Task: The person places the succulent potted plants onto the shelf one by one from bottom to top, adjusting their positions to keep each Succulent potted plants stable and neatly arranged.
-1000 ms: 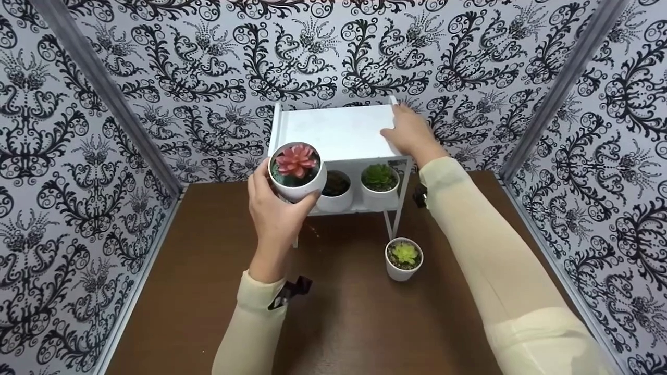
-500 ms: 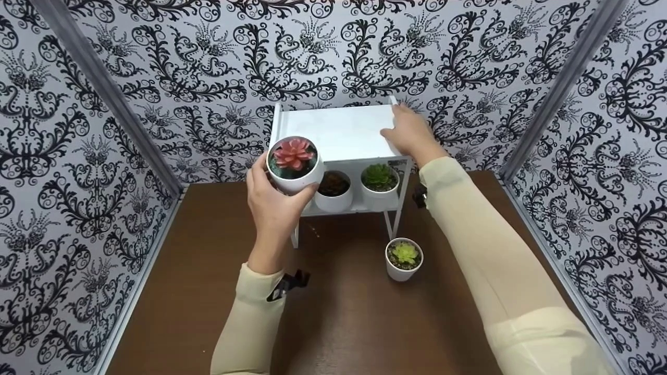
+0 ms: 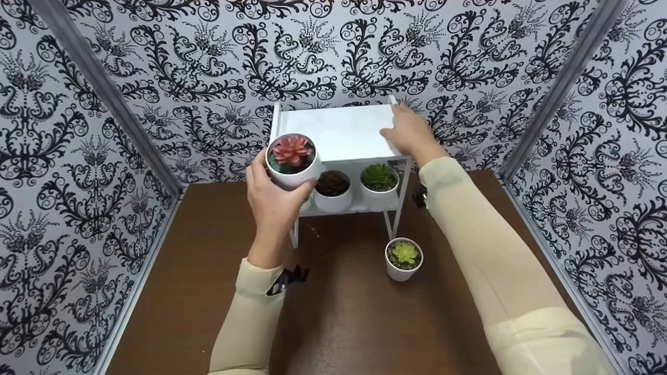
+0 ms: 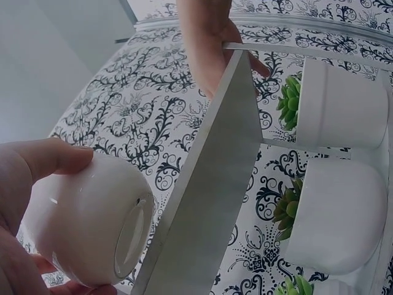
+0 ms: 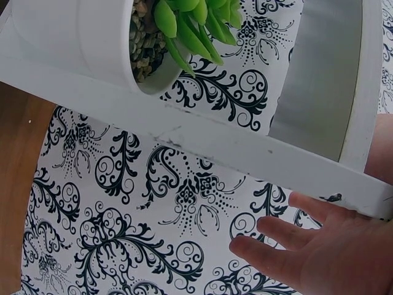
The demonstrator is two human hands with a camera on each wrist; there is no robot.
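My left hand [image 3: 273, 205] holds a white pot [image 3: 297, 179] with a red succulent [image 3: 292, 150], thumb on one side and fingers round the other. In the left wrist view the pot's base stands close over the top board's front edge. A white two-tier plant stand [image 3: 338, 130] is behind it, its top board bare. My right hand [image 3: 414, 133] grips the stand's right edge, thumb over the board. The right wrist view shows fingers [image 5: 276, 252] extended down the outside. On the lower shelf stand a dark brownish succulent pot [image 3: 333, 203] and a green succulent pot [image 3: 380, 198].
A small white pot with a yellow-green succulent [image 3: 401, 271] stands on the brown table [image 3: 338, 323], front right of the stand. Another green plant [image 4: 296, 286] shows at the lower shelf's left end. Patterned walls [image 3: 312, 57] enclose the table on three sides.
My left hand and the red succulent pot have shifted slightly up and left, and the pot has tipped a little. My right hand has stayed on the stand.
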